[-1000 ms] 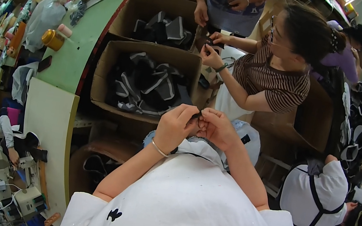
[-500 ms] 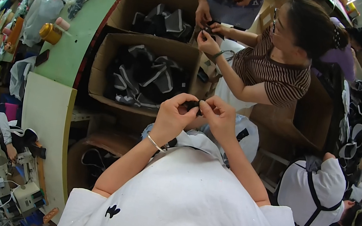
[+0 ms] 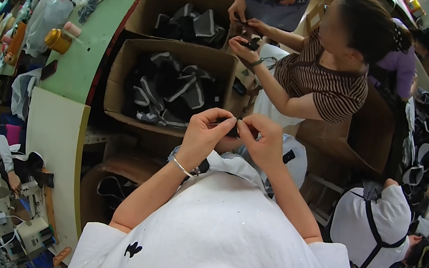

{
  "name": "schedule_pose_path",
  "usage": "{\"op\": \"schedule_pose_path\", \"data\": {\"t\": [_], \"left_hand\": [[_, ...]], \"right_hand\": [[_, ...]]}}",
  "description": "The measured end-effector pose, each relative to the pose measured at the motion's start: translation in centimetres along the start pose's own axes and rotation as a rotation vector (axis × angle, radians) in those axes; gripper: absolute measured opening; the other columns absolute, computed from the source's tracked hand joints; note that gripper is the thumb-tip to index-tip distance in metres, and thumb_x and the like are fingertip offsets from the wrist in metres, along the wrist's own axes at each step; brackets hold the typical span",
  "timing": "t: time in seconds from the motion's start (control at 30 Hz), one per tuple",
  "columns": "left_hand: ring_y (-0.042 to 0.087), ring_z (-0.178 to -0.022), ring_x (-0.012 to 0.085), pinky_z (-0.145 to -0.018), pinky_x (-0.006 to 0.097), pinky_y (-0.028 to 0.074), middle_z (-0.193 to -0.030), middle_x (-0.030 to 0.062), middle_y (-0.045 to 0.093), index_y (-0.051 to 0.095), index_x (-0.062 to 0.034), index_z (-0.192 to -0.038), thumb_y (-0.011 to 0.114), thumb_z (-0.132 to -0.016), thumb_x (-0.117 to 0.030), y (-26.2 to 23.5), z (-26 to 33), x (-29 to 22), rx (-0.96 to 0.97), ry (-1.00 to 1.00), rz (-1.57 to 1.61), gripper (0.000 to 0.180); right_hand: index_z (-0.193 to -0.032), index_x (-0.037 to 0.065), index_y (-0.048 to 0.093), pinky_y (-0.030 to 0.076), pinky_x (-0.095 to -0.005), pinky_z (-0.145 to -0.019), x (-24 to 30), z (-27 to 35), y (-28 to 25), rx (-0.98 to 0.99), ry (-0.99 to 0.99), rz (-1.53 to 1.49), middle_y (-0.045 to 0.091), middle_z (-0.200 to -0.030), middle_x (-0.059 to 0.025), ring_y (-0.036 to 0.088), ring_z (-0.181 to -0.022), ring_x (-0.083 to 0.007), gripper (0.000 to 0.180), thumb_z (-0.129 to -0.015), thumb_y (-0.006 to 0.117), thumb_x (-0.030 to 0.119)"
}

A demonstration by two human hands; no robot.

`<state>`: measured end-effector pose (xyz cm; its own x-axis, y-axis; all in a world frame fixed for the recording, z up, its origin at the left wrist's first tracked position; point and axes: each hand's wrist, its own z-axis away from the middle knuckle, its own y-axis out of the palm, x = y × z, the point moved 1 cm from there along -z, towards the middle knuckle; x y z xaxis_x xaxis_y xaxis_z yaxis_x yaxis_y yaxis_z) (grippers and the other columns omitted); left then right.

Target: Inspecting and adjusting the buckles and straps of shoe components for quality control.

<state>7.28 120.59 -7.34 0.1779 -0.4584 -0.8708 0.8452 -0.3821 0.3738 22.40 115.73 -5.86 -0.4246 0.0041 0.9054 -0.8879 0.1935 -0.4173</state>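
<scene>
In front of my chest, my left hand [image 3: 205, 136] and my right hand [image 3: 263, 142] are brought together, each pinching with thumb and forefinger. A small black piece [image 3: 233, 131] shows between the fingertips, mostly hidden, so its kind cannot be made out. Just beyond my left hand stands a cardboard box [image 3: 118, 79] holding several black and grey fabric pieces [image 3: 193, 93]. A co-worker in a striped top [image 3: 319, 83], opposite on the right, holds a small black piece [image 3: 252, 44] in an open palm.
Behind the first box is a second cardboard box [image 3: 151, 1] with similar pieces. A green table [image 3: 91, 37] at left carries an orange jar [image 3: 58, 40], a phone [image 3: 49, 69] and plastic bags [image 3: 50, 15]. Another person [image 3: 273, 2] stands at the back; one in white [image 3: 372, 228] is at right.
My fingertips have closed in around the black piece, hiding more of it. The co-worker's near hand has turned palm up with a black piece on it, and the hands opposite have drawn apart slightly.
</scene>
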Motion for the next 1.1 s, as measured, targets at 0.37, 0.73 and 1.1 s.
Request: {"op": "schedule_pose_path", "data": {"t": [0.37,0.73,1.1], "left_hand": [[0.061,-0.076,0.0051,-0.066,0.017,0.046,-0.083,0.0025,0.065,0.063,0.0001,-0.097,0.063,-0.088,-0.007,-0.5,0.4,0.5,-0.017,0.259,-0.195,0.012],[0.061,-0.072,0.0053,-0.063,0.017,0.047,-0.082,0.0024,0.064,0.062,0.0022,-0.096,0.062,-0.086,-0.004,0.0,1.3,-0.6,-0.014,0.208,-0.128,0.011],[0.064,-0.087,0.0159,-0.076,0.035,0.06,-0.095,0.011,0.063,0.058,0.0052,-0.102,0.056,-0.092,-0.008,-0.8,1.0,-0.7,0.094,-0.066,0.251,0.017]], "right_hand": [[-0.088,-0.001,0.061,0.044,-0.0201,-0.064,1.3,-0.4,-0.9,0.011,0.188,-0.284,0.063,-0.081,-0.0018,0.054,-0.068,-0.0053,0.013,-0.086,0.061,0.012],[-0.08,0.0,0.061,0.045,-0.0276,-0.064,1.3,0.2,0.2,-0.144,-0.182,-0.045,0.059,-0.078,-0.0074,0.057,-0.071,-0.0176,0.007,-0.076,0.066,0.002],[-0.092,-0.001,0.058,0.045,-0.019,-0.061,-0.4,0.1,0.9,0.038,0.324,-0.543,0.059,-0.081,-0.0006,0.054,-0.069,-0.0046,0.012,-0.088,0.063,0.01]]}}
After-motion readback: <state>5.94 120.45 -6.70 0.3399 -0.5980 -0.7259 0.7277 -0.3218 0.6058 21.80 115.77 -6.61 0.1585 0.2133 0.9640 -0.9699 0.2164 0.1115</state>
